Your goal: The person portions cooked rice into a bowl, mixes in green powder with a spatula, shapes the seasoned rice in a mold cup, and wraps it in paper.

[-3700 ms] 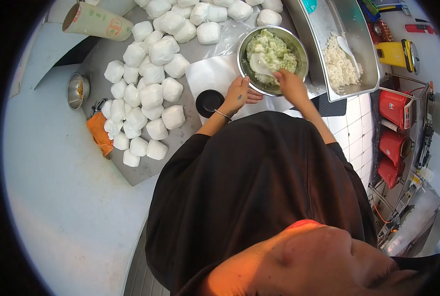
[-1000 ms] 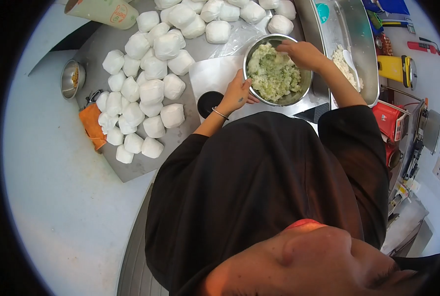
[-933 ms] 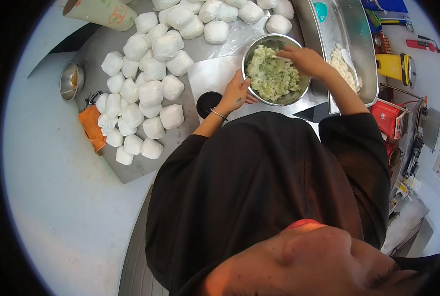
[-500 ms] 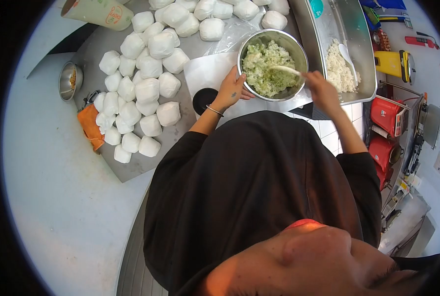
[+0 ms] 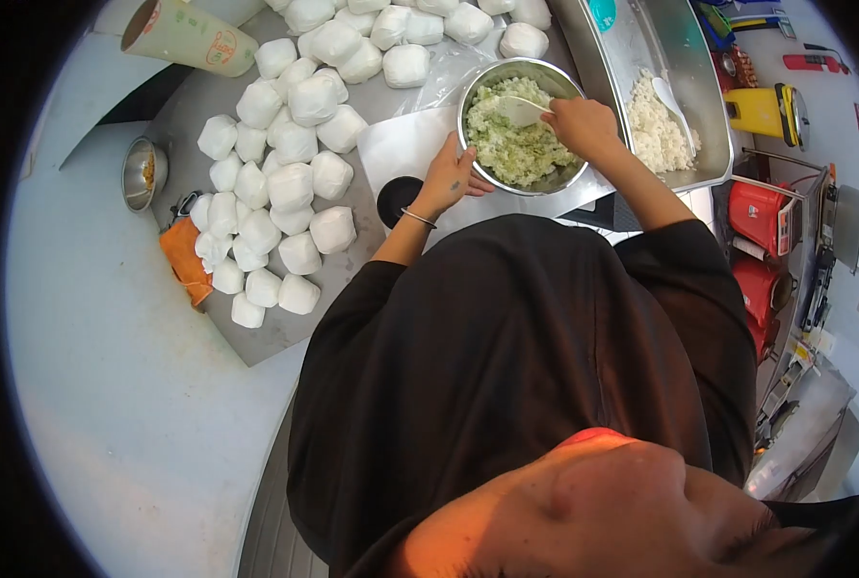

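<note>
A round steel bowl [image 5: 464, 118] holds rice mixed with something green [image 5: 514, 154]. My left hand [image 5: 452, 175] grips the near-left side of this bowl, its thumb by the rim and its other fingers running under the base. In my right hand [image 5: 580, 127], closed over the bowl's right side, is the handle of a white spoon [image 5: 520, 111]. The spoon's head rests in the far part of the green rice. Under the bowl lies a white sheet [image 5: 381, 144], and a round black lid-like disc [image 5: 399, 200] sits beside my left wrist.
Many white wrapped bundles [image 5: 291, 183] cover the metal table at left. A deep steel tray [image 5: 632, 58] at right contains white rice [image 5: 656, 135] and another white spoon [image 5: 675, 108]. Farther left are an orange cloth [image 5: 185, 260], a small metal bowl [image 5: 143, 173] and a tall cup [image 5: 189, 37].
My right hand has moved up and left over the bowl, carrying the spoon's head to the far side of the rice. The left hand keeps its hold on the bowl.
</note>
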`<state>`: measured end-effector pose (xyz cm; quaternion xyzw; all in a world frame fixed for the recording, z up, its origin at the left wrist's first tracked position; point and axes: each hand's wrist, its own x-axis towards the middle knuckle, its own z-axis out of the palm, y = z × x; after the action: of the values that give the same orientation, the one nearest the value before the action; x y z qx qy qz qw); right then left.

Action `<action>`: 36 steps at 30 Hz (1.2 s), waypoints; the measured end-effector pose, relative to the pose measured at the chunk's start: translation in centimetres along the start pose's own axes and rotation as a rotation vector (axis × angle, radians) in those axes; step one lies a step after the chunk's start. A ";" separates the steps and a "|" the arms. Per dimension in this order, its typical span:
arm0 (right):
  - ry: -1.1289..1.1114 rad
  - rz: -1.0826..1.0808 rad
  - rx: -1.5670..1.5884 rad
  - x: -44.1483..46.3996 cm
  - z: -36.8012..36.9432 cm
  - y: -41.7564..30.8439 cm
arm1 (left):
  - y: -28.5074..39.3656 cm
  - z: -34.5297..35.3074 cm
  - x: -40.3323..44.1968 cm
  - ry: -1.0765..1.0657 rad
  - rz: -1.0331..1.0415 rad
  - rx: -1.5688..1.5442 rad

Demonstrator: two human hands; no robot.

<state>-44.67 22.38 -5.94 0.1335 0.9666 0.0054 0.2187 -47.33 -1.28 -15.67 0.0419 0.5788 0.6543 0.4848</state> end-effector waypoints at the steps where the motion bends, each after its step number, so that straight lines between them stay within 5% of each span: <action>1: -0.022 -0.040 -0.024 -0.5 -0.9 0.0 | -0.1 0.0 0.1 -0.002 0.005 -0.009; 7: -0.065 0.156 -0.060 -3.2 0.3 4.0 | -0.4 -0.1 0.2 0.002 0.011 -0.043; 10: 0.036 0.208 0.196 -1.1 4.6 3.4 | -0.3 0.0 0.3 -0.003 -0.002 -0.032; 17: 0.243 -0.174 -0.076 -3.4 6.0 -0.1 | -0.3 0.0 0.5 0.014 -0.014 -0.092; 24: 0.168 -0.121 -0.060 -10.2 10.6 -2.3 | -0.2 0.5 0.4 0.047 -0.022 -0.141; 28: 0.199 -0.159 0.148 -9.5 3.2 1.9 | -0.7 0.3 0.4 0.044 -0.009 -0.116; 29: 0.160 -0.009 0.234 -9.4 0.9 1.7 | -0.6 0.3 0.5 0.043 -0.008 -0.102; 32: 0.047 -0.031 0.446 -8.7 0.1 1.5 | -0.4 0.3 0.3 0.043 -0.005 -0.062; 36: 0.039 0.147 0.345 -5.7 5.2 0.9 | -0.5 0.3 0.3 0.027 -0.008 -0.039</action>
<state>-37.30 21.51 -8.17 0.2394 0.9448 -0.1421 0.1730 -47.02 -0.98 -16.09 0.0214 0.5724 0.6642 0.4803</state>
